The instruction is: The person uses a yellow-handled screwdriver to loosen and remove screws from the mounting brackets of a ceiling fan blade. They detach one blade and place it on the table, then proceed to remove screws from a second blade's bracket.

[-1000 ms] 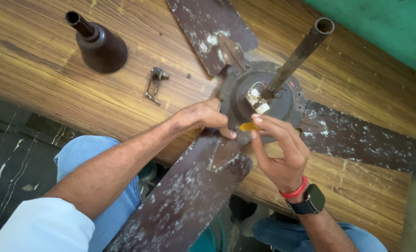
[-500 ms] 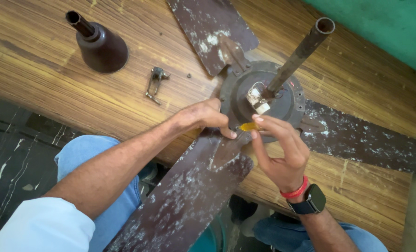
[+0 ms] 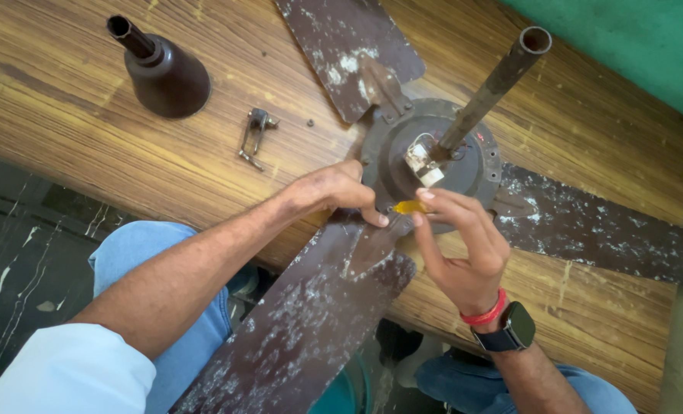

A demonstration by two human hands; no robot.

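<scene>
Right hand (image 3: pixel 464 253) pinches small yellow-handled tool (image 3: pixel 409 207) at round rusty fan motor housing (image 3: pixel 433 157); left hand (image 3: pixel 334 192) grips housing's edge.

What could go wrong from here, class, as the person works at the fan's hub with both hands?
1. The right hand pinches a small yellow tool at the hub; it might slip onto the left hand fingertips beside it.
2. The near blade overhangs the table edge, so the fan could tip or shift.
3. The small loose bracket could get knocked off.
</scene>
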